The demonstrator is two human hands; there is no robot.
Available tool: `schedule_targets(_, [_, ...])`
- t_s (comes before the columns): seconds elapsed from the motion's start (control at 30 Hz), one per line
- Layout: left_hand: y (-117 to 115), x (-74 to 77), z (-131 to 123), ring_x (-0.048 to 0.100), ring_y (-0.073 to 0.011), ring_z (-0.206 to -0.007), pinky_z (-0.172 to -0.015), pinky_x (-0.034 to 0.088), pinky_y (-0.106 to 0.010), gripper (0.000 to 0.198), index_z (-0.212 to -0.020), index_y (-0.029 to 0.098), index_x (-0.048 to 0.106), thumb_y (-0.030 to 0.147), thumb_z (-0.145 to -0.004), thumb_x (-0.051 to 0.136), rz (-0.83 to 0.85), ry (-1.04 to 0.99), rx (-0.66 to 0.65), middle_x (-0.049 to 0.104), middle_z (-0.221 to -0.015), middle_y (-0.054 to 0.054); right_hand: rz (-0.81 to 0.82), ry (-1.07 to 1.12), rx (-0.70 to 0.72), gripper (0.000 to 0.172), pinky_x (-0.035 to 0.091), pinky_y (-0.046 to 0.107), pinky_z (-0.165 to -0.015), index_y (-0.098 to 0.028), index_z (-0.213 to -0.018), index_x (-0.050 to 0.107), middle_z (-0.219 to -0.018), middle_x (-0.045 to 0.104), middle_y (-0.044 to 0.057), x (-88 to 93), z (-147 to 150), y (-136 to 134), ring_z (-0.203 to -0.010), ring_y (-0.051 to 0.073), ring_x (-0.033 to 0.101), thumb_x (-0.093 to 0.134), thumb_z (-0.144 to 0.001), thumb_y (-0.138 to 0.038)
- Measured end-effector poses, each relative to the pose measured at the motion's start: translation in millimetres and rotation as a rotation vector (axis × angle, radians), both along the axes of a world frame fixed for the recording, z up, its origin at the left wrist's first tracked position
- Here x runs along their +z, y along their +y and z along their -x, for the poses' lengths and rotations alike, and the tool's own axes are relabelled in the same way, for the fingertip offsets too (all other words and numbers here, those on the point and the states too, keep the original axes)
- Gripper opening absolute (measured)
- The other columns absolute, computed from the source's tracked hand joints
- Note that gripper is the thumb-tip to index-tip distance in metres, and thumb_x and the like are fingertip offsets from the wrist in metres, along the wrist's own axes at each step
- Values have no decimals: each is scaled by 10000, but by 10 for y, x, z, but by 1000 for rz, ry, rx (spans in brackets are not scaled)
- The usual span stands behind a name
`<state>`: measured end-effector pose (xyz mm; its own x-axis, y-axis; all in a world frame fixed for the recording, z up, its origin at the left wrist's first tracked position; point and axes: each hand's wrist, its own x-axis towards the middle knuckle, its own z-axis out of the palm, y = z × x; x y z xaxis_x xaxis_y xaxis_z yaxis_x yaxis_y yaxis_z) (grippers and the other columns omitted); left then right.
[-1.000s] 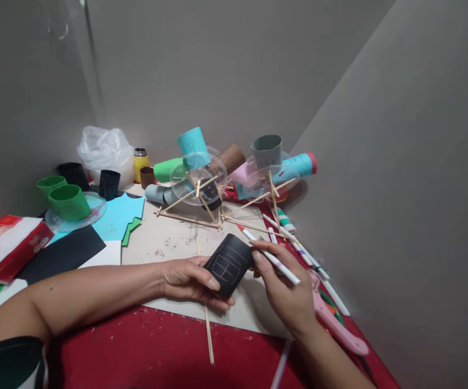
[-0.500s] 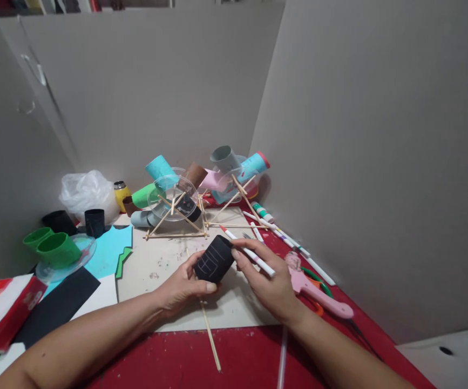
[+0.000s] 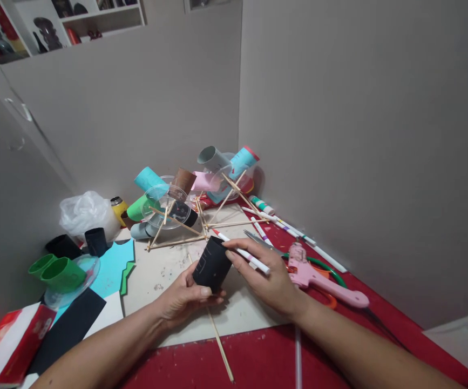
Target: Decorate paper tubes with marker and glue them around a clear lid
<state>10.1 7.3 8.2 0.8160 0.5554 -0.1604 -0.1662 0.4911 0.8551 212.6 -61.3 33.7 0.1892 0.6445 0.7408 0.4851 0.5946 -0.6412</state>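
The black tube [image 3: 212, 266] sits tilted between both hands [image 3: 185, 296].

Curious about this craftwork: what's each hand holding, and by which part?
Left hand: black tube, lower end. Right hand: white pen, around its middle, fingertips at the tube's upper rim.

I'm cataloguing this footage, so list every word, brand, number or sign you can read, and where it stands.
No text can be read.
Red-and-white box: pale marks, too blurred.
Black tube in the left hand: faint drawn lines, no readable characters.
White pen: any print too small.
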Motion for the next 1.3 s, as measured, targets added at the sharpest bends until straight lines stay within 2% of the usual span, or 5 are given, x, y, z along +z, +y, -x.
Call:
schedule_targets(0.27, [23,17,-14,724,-182,-893,-853,575,-318,712,-1271,211,650,269,-634,964,-13,36,31,656,-1115,-61,-25,-36,7,162,608,233,-835,-237,-1062,708,-976,797,13,-7,3,-5,-892,153,767,647,-935,-159])
schedule_targets(0.47, [47,-16,29,753,-211,-887,-855,594,-344,647,-1221,174,651,293,-659,949,126,-11,-48,711,-1055,-76,-32,-41,-7,192,609,224,-809,-243,-1106,702,-1001,796,17,-23,-27,19,-896,149,768,645,-943,-157])
schedule_targets(0.7, [40,3,19,762,-236,-952,-874,597,-345,676,-1250,150,645,282,-663,954,165,-13,-94,721,-1172,-113,-18,-58,-7,167,612,234,-818,-236,-1084,708,-985,797,20,-2,-14,-22,-888,155,770,641,-949,-165])
schedule_targets(1.03, [90,-101,66,771,-252,-936,-883,576,-370,648,-1284,120,605,367,-762,899,252,-88,-112,757,-1139,-174,-1,-78,-7,163,617,248,-806,-227,-1090,711,-983,801,32,35,-16,-41,-875,167,774,624,-955,-195])
schedule_targets(1.3, [94,-97,70,767,-271,-968,-948,539,-403,703,-1291,113,603,464,-755,891,259,-57,-132,761,-1150,-174,39,-44,-26,138,617,275,-796,-232,-1046,729,-967,797,37,29,-27,-38,-870,183,767,620,-961,-228])
